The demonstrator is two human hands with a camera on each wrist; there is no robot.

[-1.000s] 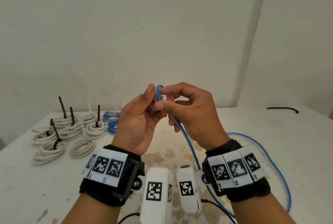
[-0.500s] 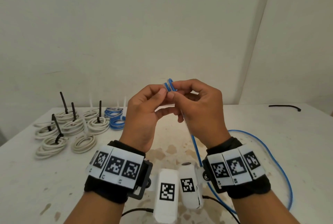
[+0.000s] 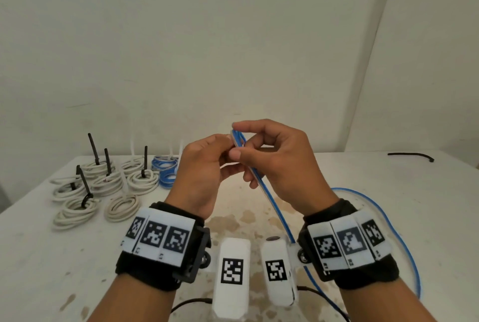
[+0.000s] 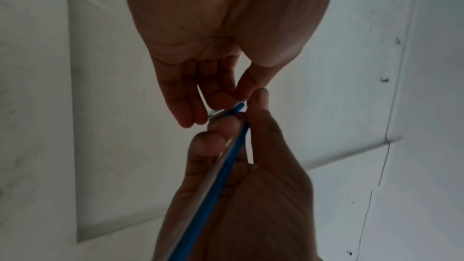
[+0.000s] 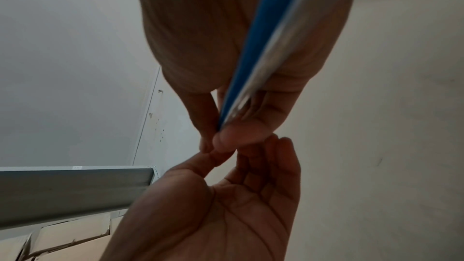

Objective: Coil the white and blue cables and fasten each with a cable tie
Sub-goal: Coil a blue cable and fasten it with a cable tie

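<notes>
moved: since 1 s ago both hands have risen and closed up; the blue loop now sits higher between the fingertips, and the slack on the table looks unchanged.

head, hands: left hand (image 3: pixel 204 166) and right hand (image 3: pixel 280 163) meet fingertip to fingertip above the table (image 3: pixel 388 192). Both pinch the small first loop of the blue cable (image 3: pixel 269 198).

head, cable: it runs down from the pinch toward 5 o'clock, passes the right wrist, then arcs wide over the table at 4 o'clock. Most of it is still uncoiled.

head, done pile: white coils (image 3: pixel 103 187) and blue coils (image 3: pixel 166 171) at 9 o'clock, ties standing up from them. One black tie (image 3: pixel 410 155) lies alone at 2 o'clock, well apart from the hands.

left wrist: left hand (image 4: pixel 213 78) grasps the cable end with thumb and fingertips. Right hand (image 4: pixel 246 166) comes in from 6 o'clock, blue cable (image 4: pixel 220 168) lying across its palm.

right wrist: right hand (image 5: pixel 241 62) clamps the blue cable (image 5: pixel 253 47) between thumb and forefinger. Left hand (image 5: pixel 226 195) at 6 o'clock, fingers curled up to the same pinch; its contact with the cable is hidden here.

step: judged as starting the coil, first turn only.

risk 1: loop is tiny and held only at the fingertips; regripping for the next turn could let it spring open.

risk 2: pulling slack could drag the long arc off the near table edge or snag it on the right wrist rig.

risk 3: no tie within reach; fetching one means a one-handed hold, and the coil may unwind.
</notes>
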